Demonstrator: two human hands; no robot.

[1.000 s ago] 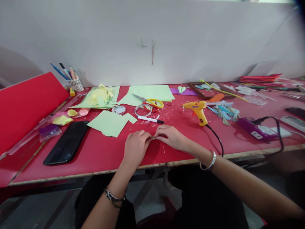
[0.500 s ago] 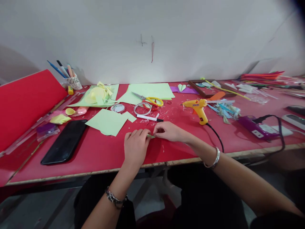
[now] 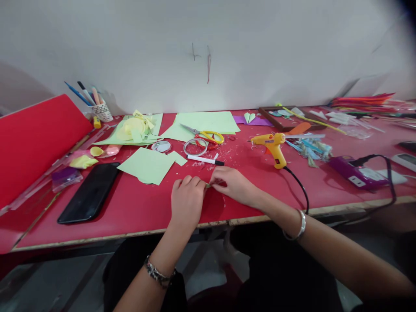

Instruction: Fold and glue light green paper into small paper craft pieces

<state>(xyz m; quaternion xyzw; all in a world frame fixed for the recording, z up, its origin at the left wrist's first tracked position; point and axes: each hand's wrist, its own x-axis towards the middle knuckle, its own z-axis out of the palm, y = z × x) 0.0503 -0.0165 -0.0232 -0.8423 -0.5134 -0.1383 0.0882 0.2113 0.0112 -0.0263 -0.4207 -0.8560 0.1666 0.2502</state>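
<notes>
Close to the table's front edge, my left hand (image 3: 187, 200) is closed on a small piece of green paper (image 3: 208, 185), most of it hidden by the fingers. From the other side my right hand (image 3: 232, 185) pinches the same piece between thumb and fingertips. Just beyond my hands lies a white marker with a black cap (image 3: 205, 160). A pale green sheet (image 3: 147, 166) rests to the left, with a smaller green strip (image 3: 178, 158) at its corner. Behind the marker are a roll of tape (image 3: 195, 147) and yellow-handled scissors (image 3: 211, 137).
A yellow glue gun (image 3: 274, 149) with a black cord stands to the right, near a purple power box (image 3: 360, 173). At left lie a black phone (image 3: 89, 193) and a red board (image 3: 35, 143). A pen cup (image 3: 101, 112) stands by the wall; a brown tray (image 3: 269, 118) is back right.
The view has shifted slightly. My right hand's fingers have moved a little over the green paper piece, which now shows less. Both hands stay at the same spot.
</notes>
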